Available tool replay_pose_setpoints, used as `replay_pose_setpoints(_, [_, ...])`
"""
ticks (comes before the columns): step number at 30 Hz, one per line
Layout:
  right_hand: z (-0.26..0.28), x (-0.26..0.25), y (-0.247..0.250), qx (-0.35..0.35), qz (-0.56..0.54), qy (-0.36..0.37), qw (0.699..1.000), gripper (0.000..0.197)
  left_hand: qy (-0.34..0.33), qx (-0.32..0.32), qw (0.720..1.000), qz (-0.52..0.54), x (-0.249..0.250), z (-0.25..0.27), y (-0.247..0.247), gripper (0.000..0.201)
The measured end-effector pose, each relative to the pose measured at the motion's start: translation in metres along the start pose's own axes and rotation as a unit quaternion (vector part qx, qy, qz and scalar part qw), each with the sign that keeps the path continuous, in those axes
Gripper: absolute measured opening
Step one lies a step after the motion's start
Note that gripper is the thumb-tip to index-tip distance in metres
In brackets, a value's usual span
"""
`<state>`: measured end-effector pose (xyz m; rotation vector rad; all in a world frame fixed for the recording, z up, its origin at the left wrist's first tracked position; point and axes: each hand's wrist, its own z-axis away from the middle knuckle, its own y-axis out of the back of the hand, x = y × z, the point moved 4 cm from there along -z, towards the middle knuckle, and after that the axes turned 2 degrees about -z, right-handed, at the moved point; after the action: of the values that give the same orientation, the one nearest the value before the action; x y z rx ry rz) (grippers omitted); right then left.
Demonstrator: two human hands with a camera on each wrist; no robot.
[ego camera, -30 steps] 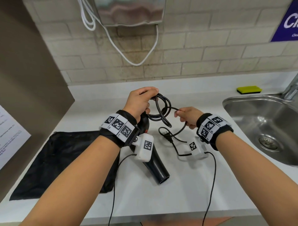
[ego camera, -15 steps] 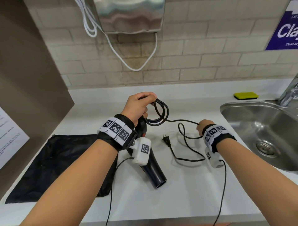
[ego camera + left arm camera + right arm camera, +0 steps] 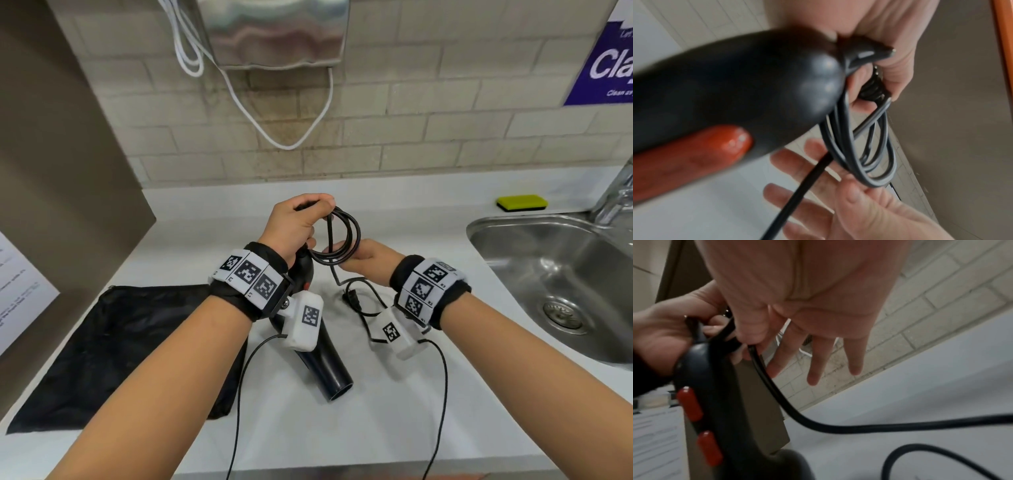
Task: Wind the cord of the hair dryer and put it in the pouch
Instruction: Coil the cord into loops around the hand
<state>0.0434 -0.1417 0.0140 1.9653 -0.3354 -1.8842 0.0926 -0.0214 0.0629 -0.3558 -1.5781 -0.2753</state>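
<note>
Head view: my right hand [image 3: 364, 255], out to the right half a second ago drawing slack, has come back in under the coil of cord [image 3: 337, 236] that my left hand [image 3: 296, 226] grips together with the hair dryer [image 3: 323, 368] handle above the desk [image 3: 394, 428]. The plug [image 3: 352, 299] trails on the desk; the pouch [image 3: 113, 346] lies flat at left. One more loop is going on.

Left wrist view: left fingers [image 3: 898, 71] clench the loops.

Right wrist view: right thumb and forefinger pinch the cord [image 3: 777, 395]; the other fingers [image 3: 818, 366] are straight.
</note>
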Motion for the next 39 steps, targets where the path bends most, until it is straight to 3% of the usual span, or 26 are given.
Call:
replay_pose_setpoints(3, [-0.003,0.005,-0.003,-0.013,-0.033,-0.010,0.999,0.020,0.005,-0.005,1.000,0.001,0.001,0.000,0.001,0.013])
replay_pose_setpoints(7, [-0.006,0.010,0.013,0.063,-0.071,-0.056,0.994,0.029,0.016,-0.020,1.000,-0.005,0.001,0.000,0.001,0.014])
replay_pose_setpoints(10, [-0.012,-0.008,0.039,0.131,0.014,-0.028,0.991,0.025,0.017,-0.029,0.999,-0.016,0.002,0.000,0.000,0.013])
replay_pose_setpoints(14, [-0.017,-0.048,0.061,0.219,0.140,0.033,0.965,0.020,0.015,-0.029,0.999,-0.023,0.002,-0.001,-0.003,0.010])
replay_pose_setpoints(20, [-0.019,-0.080,0.056,0.250,0.216,0.052,0.942,0.021,0.017,-0.047,0.998,-0.034,0.001,-0.002,0.000,0.015])
replay_pose_setpoints(27, [-0.013,-0.095,0.041,0.273,0.213,0.111,0.932,0.019,0.016,-0.084,0.995,-0.056,0.002,-0.002,-0.002,0.019])
replay_pose_setpoints(33, [-0.003,-0.090,0.037,0.277,0.202,0.167,0.924,0.018,0.018,-0.081,0.995,-0.061,0.002,-0.004,-0.003,0.014])
replay_pose_setpoints(39, [0.011,-0.061,0.052,0.357,0.239,0.160,0.889,0.025,0.005,-0.060,0.998,-0.030,0.002,-0.004,-0.005,0.011])
